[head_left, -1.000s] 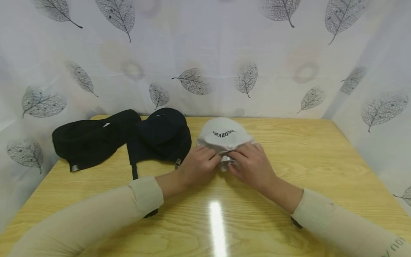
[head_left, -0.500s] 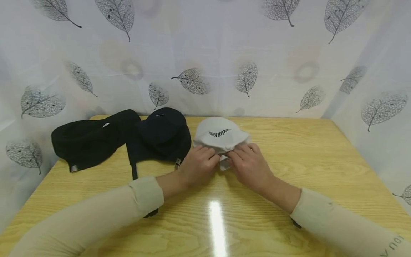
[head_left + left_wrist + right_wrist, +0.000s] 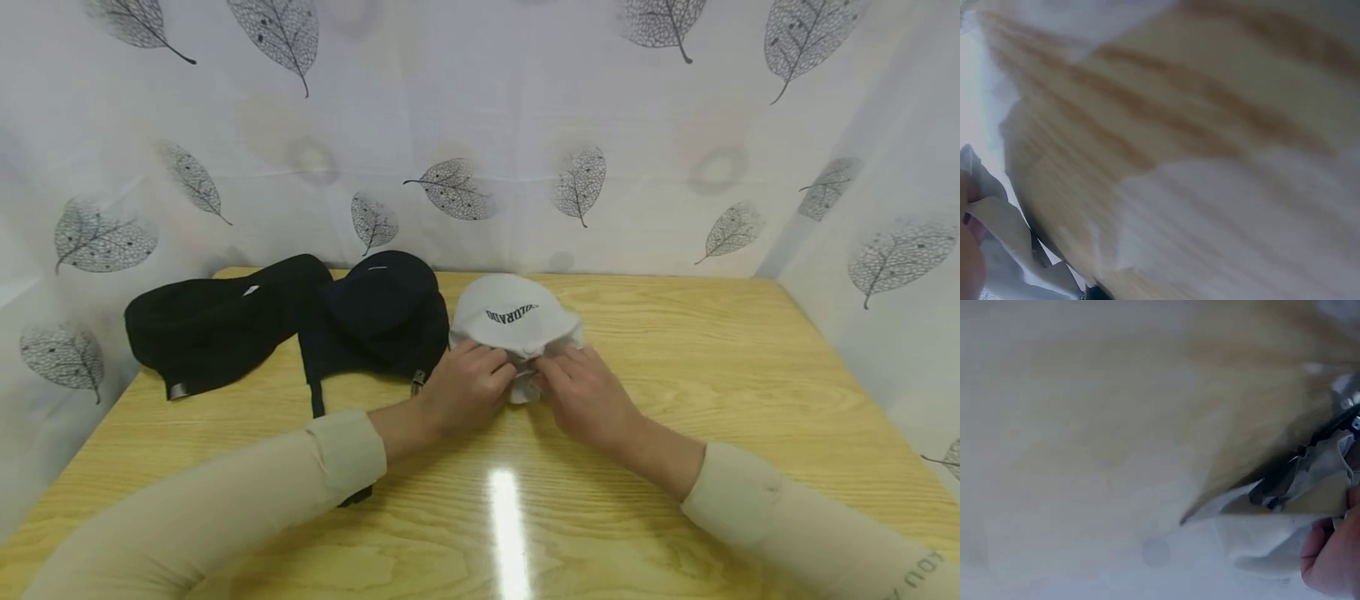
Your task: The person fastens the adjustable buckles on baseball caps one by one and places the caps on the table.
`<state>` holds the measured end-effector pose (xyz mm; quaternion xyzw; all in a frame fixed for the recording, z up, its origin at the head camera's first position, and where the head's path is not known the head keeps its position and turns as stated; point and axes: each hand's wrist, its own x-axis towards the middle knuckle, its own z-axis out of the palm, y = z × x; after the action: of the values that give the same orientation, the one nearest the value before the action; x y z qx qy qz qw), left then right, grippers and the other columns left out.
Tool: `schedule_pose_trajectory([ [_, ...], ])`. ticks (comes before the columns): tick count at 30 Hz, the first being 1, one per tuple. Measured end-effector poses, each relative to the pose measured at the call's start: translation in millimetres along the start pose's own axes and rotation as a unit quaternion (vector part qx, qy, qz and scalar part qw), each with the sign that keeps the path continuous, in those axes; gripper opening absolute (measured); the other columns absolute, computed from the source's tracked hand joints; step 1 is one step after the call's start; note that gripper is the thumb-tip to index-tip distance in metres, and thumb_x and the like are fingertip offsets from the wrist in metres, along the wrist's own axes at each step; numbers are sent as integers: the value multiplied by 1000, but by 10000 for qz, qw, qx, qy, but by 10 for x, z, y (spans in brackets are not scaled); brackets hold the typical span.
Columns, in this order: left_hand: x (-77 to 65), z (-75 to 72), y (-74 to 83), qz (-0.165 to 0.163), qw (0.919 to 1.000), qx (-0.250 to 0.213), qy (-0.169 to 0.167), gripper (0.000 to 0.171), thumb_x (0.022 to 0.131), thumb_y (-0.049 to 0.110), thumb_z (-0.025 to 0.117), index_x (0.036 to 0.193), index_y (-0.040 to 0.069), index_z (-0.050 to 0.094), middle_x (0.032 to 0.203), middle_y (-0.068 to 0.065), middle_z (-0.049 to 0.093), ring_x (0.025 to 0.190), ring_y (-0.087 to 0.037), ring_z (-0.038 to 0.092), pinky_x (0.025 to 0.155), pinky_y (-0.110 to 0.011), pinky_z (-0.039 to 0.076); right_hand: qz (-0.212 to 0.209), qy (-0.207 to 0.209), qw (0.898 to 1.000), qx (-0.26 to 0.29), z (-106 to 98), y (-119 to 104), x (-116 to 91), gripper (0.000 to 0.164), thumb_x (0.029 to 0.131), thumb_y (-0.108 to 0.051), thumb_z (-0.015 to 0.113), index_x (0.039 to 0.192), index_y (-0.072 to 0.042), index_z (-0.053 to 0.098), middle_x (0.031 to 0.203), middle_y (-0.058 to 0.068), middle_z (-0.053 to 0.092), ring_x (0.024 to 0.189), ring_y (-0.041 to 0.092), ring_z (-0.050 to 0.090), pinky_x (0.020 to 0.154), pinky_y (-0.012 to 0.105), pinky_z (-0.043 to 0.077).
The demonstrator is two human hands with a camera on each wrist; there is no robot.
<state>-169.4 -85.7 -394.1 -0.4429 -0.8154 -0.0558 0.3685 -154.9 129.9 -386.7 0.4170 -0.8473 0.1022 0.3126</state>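
A white cap (image 3: 510,304) with dark "COLORADO" lettering lies on the table, its crown toward the back. My left hand (image 3: 467,387) grips the cap's near edge on the left, fingers curled over the fabric. On the right, my right hand (image 3: 588,396) pinches the same near edge, close to the other hand. A pale flap (image 3: 524,387) hangs between the hands. In the left wrist view, folded cap fabric (image 3: 1007,240) shows beside part of the hand. The right wrist view shows the cap's bent edge (image 3: 1266,540) and curled fingers (image 3: 1316,553); most fingertips are hidden.
A dark navy cap (image 3: 382,312) with a strap and metal buckle (image 3: 417,382) lies just left of the white cap. Left of it is a black cap (image 3: 210,329). The wooden table (image 3: 735,358) meets a leaf-print curtain (image 3: 517,108) behind.
The white cap has shifted slightly left and turned a little, its right side drawn inward. My right hand has moved slightly left with it; the left hand stays nearly in place.
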Motion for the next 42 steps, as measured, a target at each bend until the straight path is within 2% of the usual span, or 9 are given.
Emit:
schedule_pose_trajectory([
  [6, -27, -3, -3, -15, 10000, -22, 62, 14, 86, 11, 70, 73, 12, 64, 75, 1, 61, 71, -16, 61, 70, -32, 50, 369, 12, 9965, 756, -45, -59, 36, 23, 83, -12, 77, 102, -3, 68, 89, 6, 72, 81, 20, 65, 72, 37, 53],
  [10, -33, -24, 8, -8, 9997, -15, -250, 8, 87, 16, 72, 80, 13, 70, 79, 1, 66, 76, -15, 65, 72, -31, 50, 484, 320, 9935, 983, -105, -57, 57, 17, 85, -22, 75, 94, -8, 69, 92, 2, 70, 84, 19, 63, 75, 38, 52],
  [13, -29, -42, 8, 55, 9988, -15, -479, 4, 87, 19, 73, 87, 15, 73, 84, 1, 70, 81, -16, 67, 73, -32, 50, 465, 470, 9938, 893, -118, -41, 88, 23, 87, -24, 73, 101, -8, 69, 108, 7, 66, 99, 25, 61, 84, 42, 50],
  [18, -25, -41, -26, 389, 9967, -209, -680, 15, 84, 30, 70, 88, 16, 72, 86, 1, 70, 82, -18, 66, 76, -35, 50, 464, -147, 9978, 452, -56, 4, 100, 40, 88, -25, 72, 123, -7, 66, 132, 13, 63, 125, 33, 56, 100, 52, 44],
  [23, -28, -42, -51, 916, 9934, -399, -564, 20, 82, 39, 67, 79, 19, 69, 76, 3, 65, 75, -17, 61, 74, -34, 49, 783, -794, 9929, 422, -44, 11, 97, 37, 93, -25, 68, 126, -9, 66, 126, 10, 68, 125, 32, 58, 113, 52, 36],
  [29, -116, -66, 2, 1652, 9829, -787, -194, 14, 80, 29, 70, 71, 20, 65, 68, 7, 58, 67, -13, 56, 66, -30, 46, 618, -1051, 9923, 233, -48, -86, 3, 36, 90, -25, 73, 122, -10, 69, 118, 7, 72, 118, 31, 63, 109, 52, 42],
  [31, -144, -92, 19, 1607, 9833, -847, -123, 12, 79, 26, 71, 71, 20, 66, 68, 7, 59, 67, -13, 56, 67, -29, 46, 608, -1051, 9924, 223, -44, -112, -22, 36, 90, -26, 73, 122, -10, 69, 117, 7, 72, 118, 31, 64, 108, 51, 43],
  [35, -159, -128, 2, 1121, 9902, -828, -126, 9, 79, 22, 72, 73, 17, 67, 69, 5, 60, 69, -14, 56, 69, -31, 47, 775, -1033, 9913, 256, -49, -101, -19, 36, 91, -27, 72, 123, -10, 68, 118, 6, 72, 118, 29, 64, 109, 50, 42],
  [42, -177, -139, -88, 499, 9978, -359, -238, 9, 83, 23, 69, 80, 15, 71, 75, 1, 62, 73, -18, 57, 69, -32, 45, 1111, -1109, 9872, 295, -98, 8, -31, 36, 89, -28, 75, 121, -11, 69, 116, 6, 73, 116, 29, 65, 110, 48, 42],
])
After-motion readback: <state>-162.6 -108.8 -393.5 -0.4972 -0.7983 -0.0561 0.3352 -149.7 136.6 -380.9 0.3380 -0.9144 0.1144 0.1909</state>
